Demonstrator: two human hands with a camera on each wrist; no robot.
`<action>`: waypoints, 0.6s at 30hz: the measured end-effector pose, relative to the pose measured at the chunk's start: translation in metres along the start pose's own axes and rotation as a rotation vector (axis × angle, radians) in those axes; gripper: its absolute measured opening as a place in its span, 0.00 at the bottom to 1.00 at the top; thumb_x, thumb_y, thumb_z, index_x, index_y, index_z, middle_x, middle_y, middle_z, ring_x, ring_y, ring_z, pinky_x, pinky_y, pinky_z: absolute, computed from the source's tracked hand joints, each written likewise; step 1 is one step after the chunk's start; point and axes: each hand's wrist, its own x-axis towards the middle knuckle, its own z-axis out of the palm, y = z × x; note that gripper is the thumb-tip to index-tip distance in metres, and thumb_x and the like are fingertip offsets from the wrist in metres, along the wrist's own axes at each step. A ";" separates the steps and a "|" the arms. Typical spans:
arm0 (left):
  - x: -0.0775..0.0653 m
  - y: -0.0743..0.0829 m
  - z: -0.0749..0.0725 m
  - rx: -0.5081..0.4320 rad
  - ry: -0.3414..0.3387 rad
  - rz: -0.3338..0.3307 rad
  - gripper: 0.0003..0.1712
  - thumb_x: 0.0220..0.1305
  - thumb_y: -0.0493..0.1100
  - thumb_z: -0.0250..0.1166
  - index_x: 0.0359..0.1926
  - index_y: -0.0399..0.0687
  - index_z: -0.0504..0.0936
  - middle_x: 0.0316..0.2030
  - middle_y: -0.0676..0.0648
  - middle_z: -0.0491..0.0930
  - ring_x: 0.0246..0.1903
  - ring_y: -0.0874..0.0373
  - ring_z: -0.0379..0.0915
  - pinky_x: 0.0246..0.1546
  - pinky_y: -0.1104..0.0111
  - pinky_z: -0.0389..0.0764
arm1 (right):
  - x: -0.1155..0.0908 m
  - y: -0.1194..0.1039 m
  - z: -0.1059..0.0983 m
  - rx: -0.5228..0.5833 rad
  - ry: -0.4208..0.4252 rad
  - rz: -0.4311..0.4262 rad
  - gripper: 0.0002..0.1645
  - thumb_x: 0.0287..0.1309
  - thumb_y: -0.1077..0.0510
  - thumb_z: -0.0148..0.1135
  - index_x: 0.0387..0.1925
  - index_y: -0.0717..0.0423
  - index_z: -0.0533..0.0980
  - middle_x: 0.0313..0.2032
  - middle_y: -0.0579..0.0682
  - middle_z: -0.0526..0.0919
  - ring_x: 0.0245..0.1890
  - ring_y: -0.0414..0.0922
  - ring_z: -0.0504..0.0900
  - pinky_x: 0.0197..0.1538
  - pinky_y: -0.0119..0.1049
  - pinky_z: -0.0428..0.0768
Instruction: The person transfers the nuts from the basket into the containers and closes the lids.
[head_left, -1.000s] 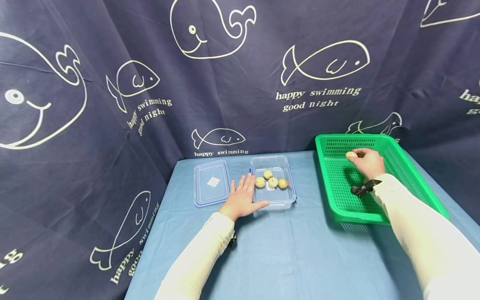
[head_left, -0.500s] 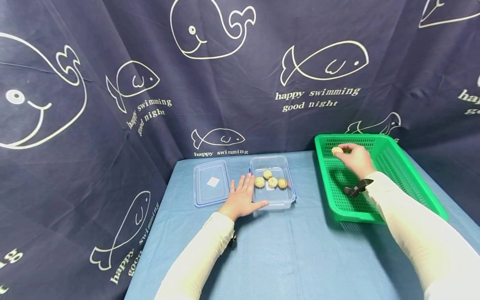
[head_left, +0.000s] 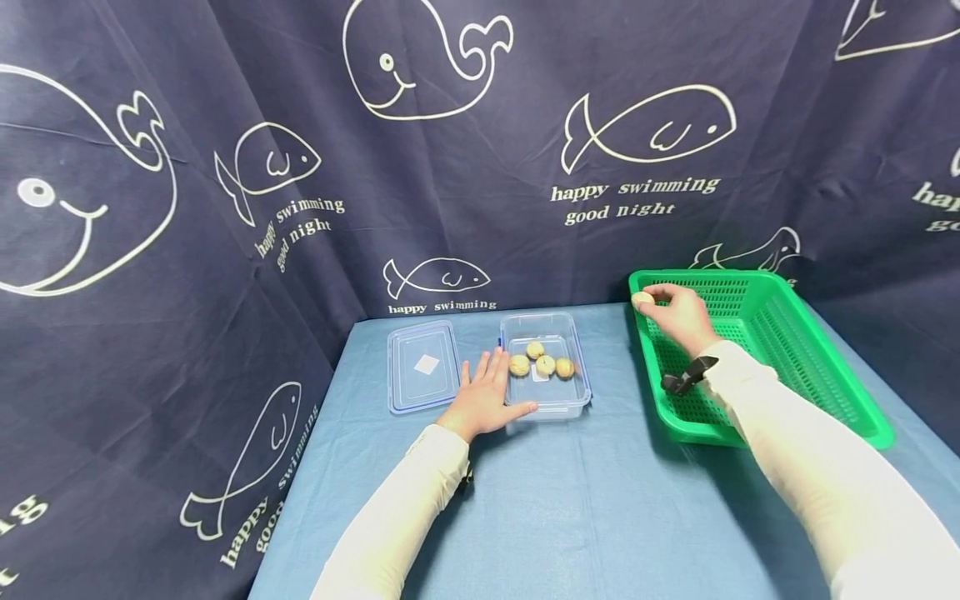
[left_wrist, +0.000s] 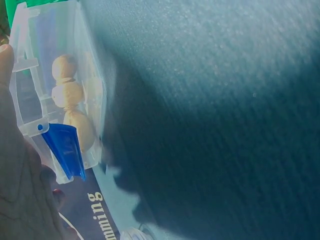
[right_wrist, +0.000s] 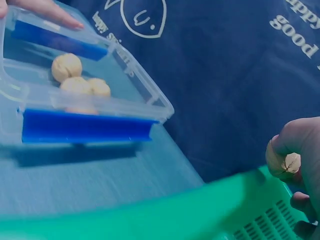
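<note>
My right hand (head_left: 678, 317) pinches a walnut (head_left: 642, 298) between thumb and fingertips, above the far left rim of a green basket (head_left: 678, 433). In the right wrist view that walnut (right_wrist: 283, 159) shows its tan shell partly behind the fingers. My left hand (head_left: 483, 396) rests with straight, spread fingers against the left and near sides of a clear plastic box (head_left: 551, 408). Several walnuts (head_left: 545, 365) lie on the box's floor. A blue clip (left_wrist: 65, 150) hangs down on the box side in the left wrist view.
Left of the box a clear lid (head_left: 423, 367) with a blue edge lies flat on the blue tablecloth (head_left: 555, 517). Behind the table hangs a dark blue curtain (head_left: 517, 208) printed with fish. Blue cloth separates box and basket.
My right hand has carried the walnut leftward, from over the basket's inside to its left rim. The left hand and the box have stayed in place.
</note>
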 end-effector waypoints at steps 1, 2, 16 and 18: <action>0.000 0.000 0.000 -0.002 0.001 0.000 0.64 0.61 0.83 0.46 0.81 0.43 0.43 0.81 0.43 0.39 0.79 0.44 0.36 0.74 0.41 0.37 | 0.000 -0.003 0.003 0.006 -0.007 0.000 0.28 0.66 0.46 0.65 0.57 0.63 0.79 0.54 0.66 0.82 0.54 0.62 0.78 0.55 0.55 0.73; 0.000 0.000 0.000 -0.001 0.000 0.000 0.65 0.61 0.83 0.46 0.81 0.43 0.43 0.81 0.43 0.39 0.79 0.44 0.35 0.74 0.41 0.37 | 0.001 -0.005 0.005 0.007 -0.011 0.001 0.29 0.66 0.46 0.65 0.58 0.63 0.79 0.54 0.66 0.82 0.54 0.61 0.78 0.54 0.55 0.73; -0.002 0.000 -0.001 0.003 0.002 0.002 0.64 0.62 0.82 0.46 0.81 0.42 0.43 0.81 0.42 0.40 0.79 0.44 0.37 0.74 0.40 0.39 | 0.000 -0.037 0.045 0.051 -0.053 -0.029 0.25 0.63 0.51 0.68 0.57 0.62 0.80 0.53 0.63 0.83 0.53 0.60 0.79 0.54 0.54 0.75; -0.001 0.000 -0.001 0.006 0.001 0.003 0.64 0.61 0.83 0.45 0.81 0.42 0.43 0.81 0.42 0.39 0.79 0.44 0.37 0.74 0.40 0.39 | -0.001 -0.041 0.050 0.045 -0.061 -0.036 0.25 0.63 0.51 0.68 0.56 0.62 0.80 0.53 0.62 0.84 0.52 0.59 0.80 0.55 0.54 0.75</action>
